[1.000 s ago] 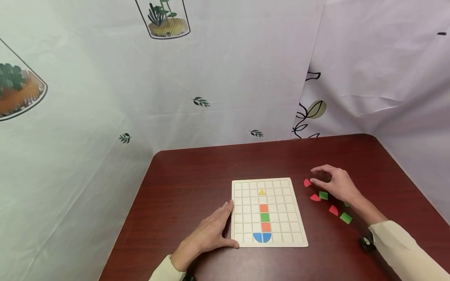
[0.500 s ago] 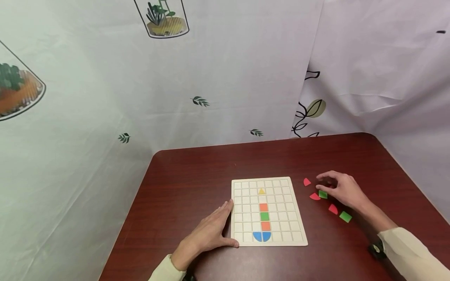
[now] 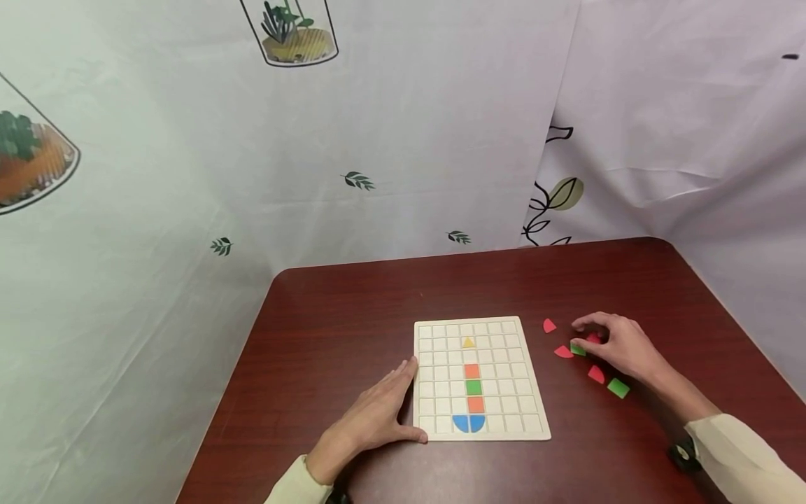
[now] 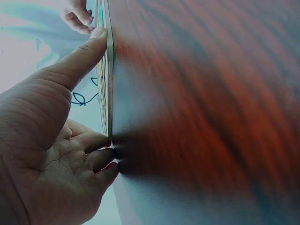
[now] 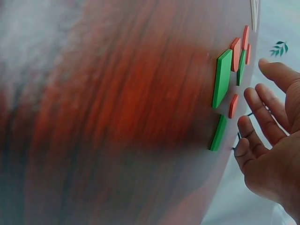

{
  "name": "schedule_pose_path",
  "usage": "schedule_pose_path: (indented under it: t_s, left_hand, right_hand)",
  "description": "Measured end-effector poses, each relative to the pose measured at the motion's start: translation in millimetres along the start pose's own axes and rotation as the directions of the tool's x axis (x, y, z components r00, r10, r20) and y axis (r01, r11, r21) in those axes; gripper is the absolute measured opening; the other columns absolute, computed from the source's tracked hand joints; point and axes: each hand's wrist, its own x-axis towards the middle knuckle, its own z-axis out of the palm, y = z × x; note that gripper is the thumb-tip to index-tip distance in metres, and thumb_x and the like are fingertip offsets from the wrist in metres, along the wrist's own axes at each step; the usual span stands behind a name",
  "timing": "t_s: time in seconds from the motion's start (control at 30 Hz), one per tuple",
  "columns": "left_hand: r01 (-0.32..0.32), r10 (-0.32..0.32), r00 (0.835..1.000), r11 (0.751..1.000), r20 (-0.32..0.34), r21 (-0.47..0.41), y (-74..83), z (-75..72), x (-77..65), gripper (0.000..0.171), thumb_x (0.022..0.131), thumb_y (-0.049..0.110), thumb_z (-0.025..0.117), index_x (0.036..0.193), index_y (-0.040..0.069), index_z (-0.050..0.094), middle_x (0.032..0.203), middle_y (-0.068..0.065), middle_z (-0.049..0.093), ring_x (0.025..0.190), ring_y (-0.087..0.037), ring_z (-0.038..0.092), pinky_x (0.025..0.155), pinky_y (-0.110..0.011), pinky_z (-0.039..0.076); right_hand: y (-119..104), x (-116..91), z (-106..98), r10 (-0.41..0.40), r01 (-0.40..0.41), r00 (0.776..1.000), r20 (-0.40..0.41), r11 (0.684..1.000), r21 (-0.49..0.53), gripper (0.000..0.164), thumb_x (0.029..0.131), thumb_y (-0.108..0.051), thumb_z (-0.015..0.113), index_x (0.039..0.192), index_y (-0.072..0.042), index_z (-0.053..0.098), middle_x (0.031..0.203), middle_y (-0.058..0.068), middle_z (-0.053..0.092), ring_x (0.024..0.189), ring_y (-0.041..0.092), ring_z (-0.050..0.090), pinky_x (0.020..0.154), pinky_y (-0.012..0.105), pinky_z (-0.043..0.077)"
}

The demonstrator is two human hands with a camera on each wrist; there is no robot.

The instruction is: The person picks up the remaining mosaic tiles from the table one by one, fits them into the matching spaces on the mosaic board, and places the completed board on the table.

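Note:
My left hand (image 3: 371, 413) rests along the left edge of a cream grid board (image 3: 513, 388), its thumb at the near corner and its fingers extended. In the left wrist view the left hand (image 4: 61, 126) touches the board's side. On the board are a yellow triangle (image 3: 469, 343), orange squares (image 3: 475, 404), a green square (image 3: 474, 387) and blue quarter circles (image 3: 461, 423). My right hand (image 3: 630, 346) hovers over loose pieces, thumb and fingers apart. Near its thumb lies a green square (image 3: 577, 348). In the right wrist view the right hand (image 5: 269, 122) holds nothing.
Several red quarter-circle pieces (image 3: 549, 326) lie right of the board, with another loose green square (image 3: 618, 388) nearer the right wrist. One more green piece (image 5: 218, 133) shows in the right wrist view. Patterned cloth (image 3: 403, 140) hangs behind the dark red table (image 3: 334, 315).
My right hand has shifted right and slightly nearer, from beside the farthest red piece to over the green square. The left hand and board stay in place.

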Motion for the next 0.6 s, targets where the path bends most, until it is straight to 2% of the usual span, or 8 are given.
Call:
schedule_pose_path:
  t_s: [0.43,0.6]
  left_hand:
    - [-0.005,0.005,1.000,1.000,-0.005,0.012,0.4,-0.9,-0.4,0.127,0.079,0.061,0.089,0.169,0.002,0.021,0.174,-0.013,0.027,0.158,-0.029,0.032,0.122,-0.051,0.036]
    - [0.000,0.000,1.000,1.000,0.004,0.011,0.2,-0.7,-0.4,0.127,0.080,0.061,0.088,0.169,0.003,0.020,0.175,-0.012,0.025,0.158,-0.029,0.031,0.123,-0.050,0.036]
  right_hand:
    - [6.3,-5.1,0.8,0.015,-0.014,0.999,0.045,1.000,-0.014,0.037,0.081,-0.018,0.095,0.112,-0.006,0.079,0.100,0.006,0.073,0.083,0.020,0.053,0.062,0.027,0.042]
    - [7.2,-7.3,0.2,-0.013,0.015,0.999,0.038,0.999,-0.049,0.035,0.079,-0.014,0.095,0.110,-0.008,0.081,0.102,0.004,0.073,0.084,0.019,0.054,0.064,0.027,0.044]
